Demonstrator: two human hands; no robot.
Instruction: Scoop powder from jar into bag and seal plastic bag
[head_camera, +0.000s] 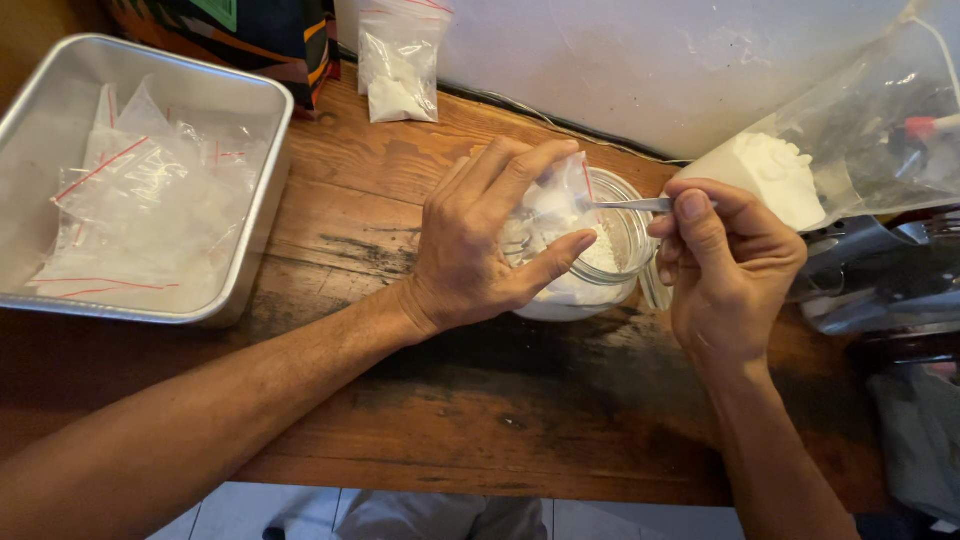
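My left hand (480, 240) pinches a small clear zip bag (556, 206) with a red seal line, held open over a glass jar (612, 262) of white powder on the wooden table (500, 400). Thumb and fingers grip the bag's sides. My right hand (722, 268) holds a metal spoon (632, 205) by its handle, the bowl end pointing left into the bag's mouth above the jar. The spoon's bowl is partly hidden by the bag.
A metal tray (262, 180) with several empty clear zip bags sits at the left. A filled small bag (398, 62) leans on the white wall at the back. A large clear bag of white powder (790, 175) stands at the right, above grey metal equipment (880, 285).
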